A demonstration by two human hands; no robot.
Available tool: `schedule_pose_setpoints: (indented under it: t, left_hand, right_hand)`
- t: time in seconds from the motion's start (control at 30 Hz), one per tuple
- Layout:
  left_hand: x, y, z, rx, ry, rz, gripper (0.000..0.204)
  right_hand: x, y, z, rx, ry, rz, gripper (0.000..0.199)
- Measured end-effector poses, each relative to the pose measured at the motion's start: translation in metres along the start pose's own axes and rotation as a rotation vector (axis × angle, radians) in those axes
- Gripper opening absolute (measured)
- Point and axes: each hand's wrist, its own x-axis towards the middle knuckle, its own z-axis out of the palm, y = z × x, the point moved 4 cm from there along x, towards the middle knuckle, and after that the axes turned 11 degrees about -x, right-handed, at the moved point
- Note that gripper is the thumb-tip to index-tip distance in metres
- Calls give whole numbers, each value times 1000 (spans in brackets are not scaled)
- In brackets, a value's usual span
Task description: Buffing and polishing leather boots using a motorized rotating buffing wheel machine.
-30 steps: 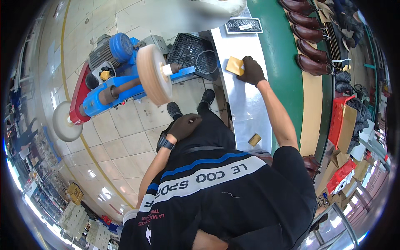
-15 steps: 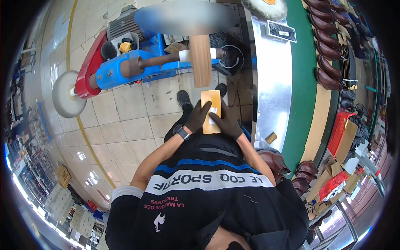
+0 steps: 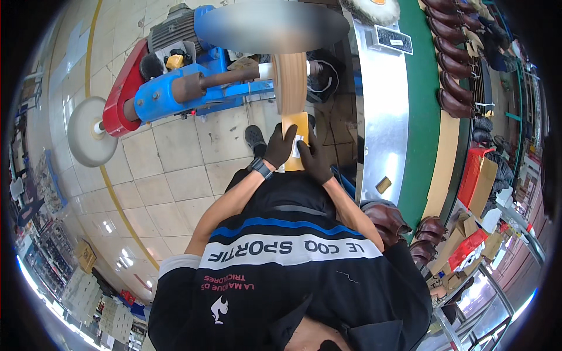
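Note:
Both gloved hands grip a yellow waxy bar [image 3: 297, 163], which looks like polishing compound and carries a white label. My left hand [image 3: 280, 147] is closed on its left side, and my right hand [image 3: 316, 158] on its right. The bar's far end meets the near rim of a tan buffing wheel [image 3: 291, 85], apparently touching it. Motion smears the wheel's face, on a shaft [image 3: 228, 80] running from the blue machine housing [image 3: 161, 95]. A dark watch [image 3: 260, 168] sits on my left wrist.
A blurred round disc [image 3: 272, 28] covers part of the machine beyond the wheel. At left stands a pale wheel [image 3: 92, 131] beside a red guard [image 3: 124, 88]. To the right runs a metal-topped bench [image 3: 383, 117], with brown leather shoes [image 3: 455, 102] lined up beyond its green strip.
Both hands have pushed the bar away from my body, bringing its far end up to the wheel's rim. The grip looks unchanged. The view has shifted slightly.

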Motion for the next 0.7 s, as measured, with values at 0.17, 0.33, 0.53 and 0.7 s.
schedule_pose_setpoints:
  t: [0.17, 0.33, 0.53, 0.7]
  left_hand:
    - [5, 9, 1, -64, -12, 37, 37]
    - [9, 9, -4, -65, -29, 60, 36]
    - [5, 15, -11, -101, -14, 125, 36]
    - [9, 21, -5, -79, -30, 127, 37]
  right_hand:
    - [1, 3, -1, -17, -18, 6, 53]
    - [1, -8, -2, -22, -73, 60, 53]
    - [0, -25, 4, -147, 3, -113, 54]
    - [0, -19, 1, -97, 7, -37, 54]
